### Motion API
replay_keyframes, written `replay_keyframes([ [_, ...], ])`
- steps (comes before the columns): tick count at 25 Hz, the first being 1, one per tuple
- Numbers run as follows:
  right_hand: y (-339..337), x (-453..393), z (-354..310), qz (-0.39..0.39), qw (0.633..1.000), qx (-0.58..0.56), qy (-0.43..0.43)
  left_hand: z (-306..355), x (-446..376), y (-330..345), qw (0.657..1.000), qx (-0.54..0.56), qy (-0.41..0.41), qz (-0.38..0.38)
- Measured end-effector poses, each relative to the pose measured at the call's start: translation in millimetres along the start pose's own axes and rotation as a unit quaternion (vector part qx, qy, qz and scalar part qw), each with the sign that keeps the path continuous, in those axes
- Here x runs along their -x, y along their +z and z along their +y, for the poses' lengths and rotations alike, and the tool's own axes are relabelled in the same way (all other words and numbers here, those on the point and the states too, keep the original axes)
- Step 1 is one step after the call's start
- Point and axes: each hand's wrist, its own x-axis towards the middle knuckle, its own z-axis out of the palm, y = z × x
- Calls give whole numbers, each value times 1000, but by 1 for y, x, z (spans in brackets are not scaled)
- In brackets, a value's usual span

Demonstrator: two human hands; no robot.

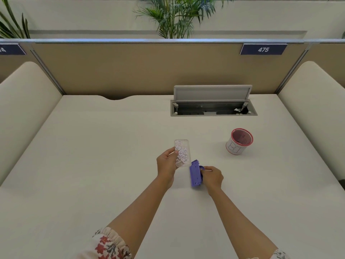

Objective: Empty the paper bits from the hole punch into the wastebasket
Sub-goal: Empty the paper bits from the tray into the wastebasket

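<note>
My left hand [166, 164] holds a clear plastic tray [182, 153] with pale paper bits lying in it, lifted a little above the desk. Just right of it my right hand [212, 177] grips the purple hole punch [195, 173], which is turned on its side with its flat underside facing left. The tray and the punch are separate and nearly touch at one corner. A small red-rimmed mesh wastebasket [239, 141] with a white paper label stands upright on the desk, off to the right and farther away than both hands.
The white desk [97, 165] is boxed in by tan partition walls at the back and padded side panels left and right. An open cable hatch [213, 108] with its lid raised sits at the back, beyond the wastebasket.
</note>
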Motion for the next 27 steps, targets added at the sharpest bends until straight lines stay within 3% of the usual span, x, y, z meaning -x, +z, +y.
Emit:
replay_keyframes([
  [9, -18, -13, 6, 0, 999, 35, -31, -3, -9, 32, 999, 4, -30, -28],
  [14, -51, -30, -48, -78, 977, -198, -21, 0, -21, 57, 991, -86, -54, -91],
  [16, -68, -36, -74, -128, 964, -227, -57, 3, -25, 71, 982, -130, -60, -127],
  [20, -100, -50, -98, -152, 965, -173, -127, 9, -35, 97, 971, -156, -66, -171],
  [27, -150, -69, -93, -180, 964, -160, -112, 4, -43, 142, 961, -162, -73, -212],
])
